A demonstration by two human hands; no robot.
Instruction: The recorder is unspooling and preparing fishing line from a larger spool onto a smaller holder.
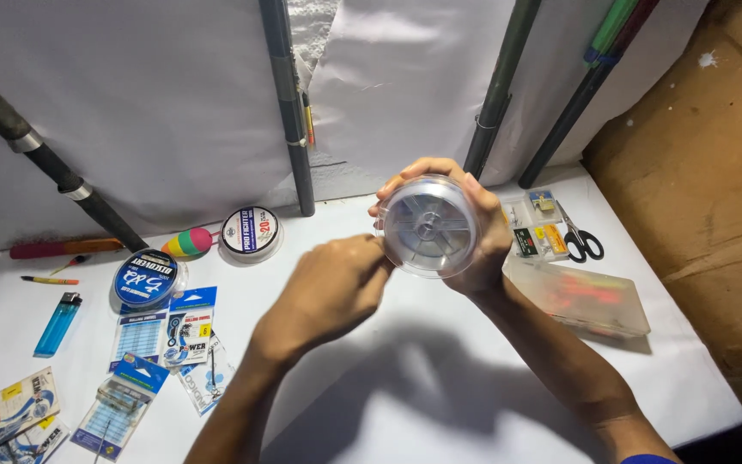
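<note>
Taking the clear plastic tackle box as landmark, the white table lies bare to its left and toward the near edge, open to a hand. Directly behind it, the compartment tray and scissors crowd the corner, with rods leaning against the wall. Far to its left, line spools, hook packets and a blue lighter clutter the surface.
</note>
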